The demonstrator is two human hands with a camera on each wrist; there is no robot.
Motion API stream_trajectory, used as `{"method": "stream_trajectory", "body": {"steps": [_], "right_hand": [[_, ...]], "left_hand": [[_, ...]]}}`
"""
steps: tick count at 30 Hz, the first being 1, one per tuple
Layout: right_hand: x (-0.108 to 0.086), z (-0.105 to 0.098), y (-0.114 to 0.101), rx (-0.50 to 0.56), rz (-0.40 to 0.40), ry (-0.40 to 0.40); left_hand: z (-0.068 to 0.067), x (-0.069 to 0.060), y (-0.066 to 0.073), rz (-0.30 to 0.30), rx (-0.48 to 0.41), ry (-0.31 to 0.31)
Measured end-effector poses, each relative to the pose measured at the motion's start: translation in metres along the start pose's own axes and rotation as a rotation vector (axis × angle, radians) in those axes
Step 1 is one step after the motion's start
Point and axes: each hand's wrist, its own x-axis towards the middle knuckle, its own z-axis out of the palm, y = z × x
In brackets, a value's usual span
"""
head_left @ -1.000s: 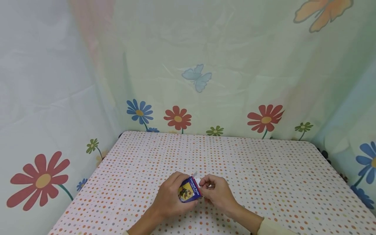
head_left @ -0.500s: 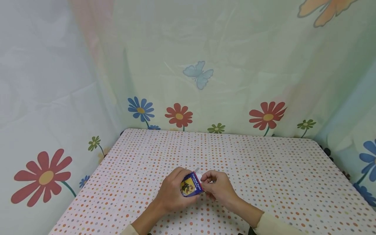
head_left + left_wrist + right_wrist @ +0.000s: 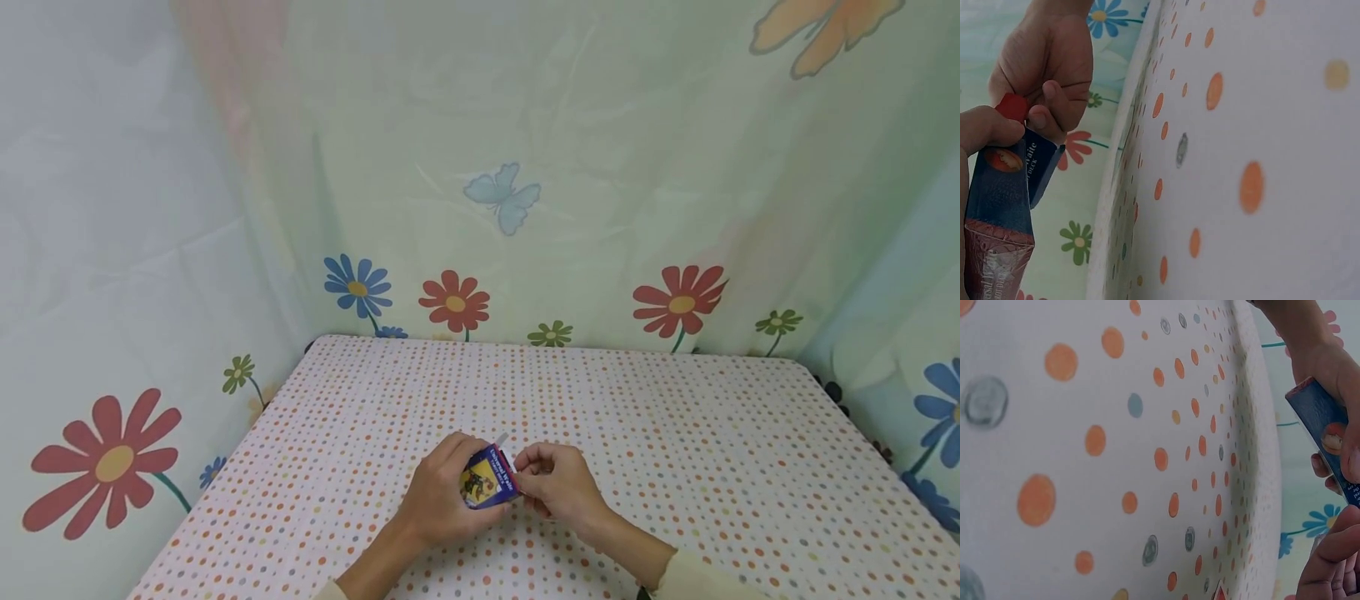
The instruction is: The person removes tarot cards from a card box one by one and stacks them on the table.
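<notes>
A small blue box with a yellow picture [image 3: 480, 485], lettered "Universal Waite", is tilted in the grip of my left hand [image 3: 442, 492]. My right hand [image 3: 562, 492] is at its right end, fingers curled, pinching at the edge. In the left wrist view a red flap [image 3: 1012, 106] stands out at that end, between my left thumb and the right hand [image 3: 1054, 69]; clear wrap [image 3: 999, 265] covers the box's lower part. The right wrist view shows the box's narrow blue side [image 3: 1317, 411] above my right fingers [image 3: 1329, 556]. The inside is hidden.
Both hands are above a table with a dotted cloth [image 3: 360, 400]. Flower-printed curtains [image 3: 585, 208] hang behind it and at both sides. A thin pale strip [image 3: 502, 437] sticks up by the box's top corner.
The white piece seen at the box's right end earlier now shows less, and red and dark edges show there. Both hands have stayed nearly in place on the box.
</notes>
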Motion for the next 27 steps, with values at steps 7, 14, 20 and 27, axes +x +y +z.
{"method": "stream_trajectory", "body": {"steps": [7,14,20,27], "right_hand": [[0.0006,0.0013,0.0006,0.000,-0.004,0.005],[0.0006,-0.0002,0.0005,0.030,-0.002,-0.003],[-0.0001,-0.0016,0.0006,0.032,-0.002,-0.004],[0.0005,-0.0028,0.0009,0.076,0.027,-0.009]], "left_hand": [[-0.0015,-0.0015,0.0007,-0.019,-0.013,-0.012],[-0.0019,-0.0004,-0.0009,-0.014,-0.012,-0.005],[-0.0010,-0.0012,-0.0021,-0.006,-0.003,0.003],[-0.0033,-0.0017,-0.0004,-0.031,-0.009,-0.011]]}}
